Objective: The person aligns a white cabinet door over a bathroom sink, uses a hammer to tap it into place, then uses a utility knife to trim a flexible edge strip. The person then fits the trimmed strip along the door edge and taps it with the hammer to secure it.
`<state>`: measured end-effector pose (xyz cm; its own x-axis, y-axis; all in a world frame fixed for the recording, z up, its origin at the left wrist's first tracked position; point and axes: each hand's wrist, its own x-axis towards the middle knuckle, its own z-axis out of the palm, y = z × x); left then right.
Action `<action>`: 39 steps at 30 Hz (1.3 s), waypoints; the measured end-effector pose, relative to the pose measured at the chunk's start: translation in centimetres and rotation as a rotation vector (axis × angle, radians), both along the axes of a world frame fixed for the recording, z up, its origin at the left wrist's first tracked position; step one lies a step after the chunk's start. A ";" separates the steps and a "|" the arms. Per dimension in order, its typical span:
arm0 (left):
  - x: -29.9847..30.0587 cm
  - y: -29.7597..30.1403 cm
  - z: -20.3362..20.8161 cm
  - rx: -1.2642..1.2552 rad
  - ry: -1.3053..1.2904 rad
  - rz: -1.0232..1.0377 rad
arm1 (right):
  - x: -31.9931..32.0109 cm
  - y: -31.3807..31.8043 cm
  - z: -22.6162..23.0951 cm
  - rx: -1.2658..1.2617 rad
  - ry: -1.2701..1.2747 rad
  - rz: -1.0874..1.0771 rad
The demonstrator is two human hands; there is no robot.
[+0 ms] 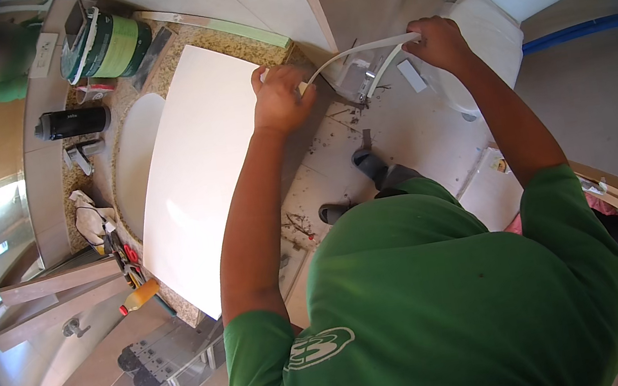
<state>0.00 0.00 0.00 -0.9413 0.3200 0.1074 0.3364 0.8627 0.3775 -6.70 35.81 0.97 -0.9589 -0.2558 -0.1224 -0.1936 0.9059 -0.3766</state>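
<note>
A large white panel (pixel 199 169) lies across the granite counter (pixel 180 37), partly covering the oval basin (pixel 142 157). At the panel's far right corner, my left hand (pixel 280 101) is closed with its fingers over the edge, pressing one end of a thin white edging strip (pixel 360 47). The strip bows through the air to the right. My right hand (pixel 442 44) pinches it farther along, and a short length hangs down below that grip. Whether the strip touches the panel under my left fingers is hidden.
A green bucket (pixel 118 46), a black bottle (pixel 74 122), hand tools (pixel 128 254) and a bottle of amber liquid (pixel 139 296) stand or lie along the counter. A toilet (pixel 486 18) is at right. Debris (pixel 345 113) litters the floor near my sandals (pixel 368 162).
</note>
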 end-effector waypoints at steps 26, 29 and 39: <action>0.1 -1.2 0.4 -0.020 0.005 -0.089 | 7.7 -0.2 -9.0 -0.425 0.263 0.035; -0.1 -1.1 0.1 -0.024 -0.016 -0.104 | 11.4 -2.1 -10.4 -0.665 -0.184 -0.024; 0.0 -0.7 1.5 -0.052 -0.090 -0.074 | 14.0 -14.5 -6.6 -1.175 -0.910 -0.175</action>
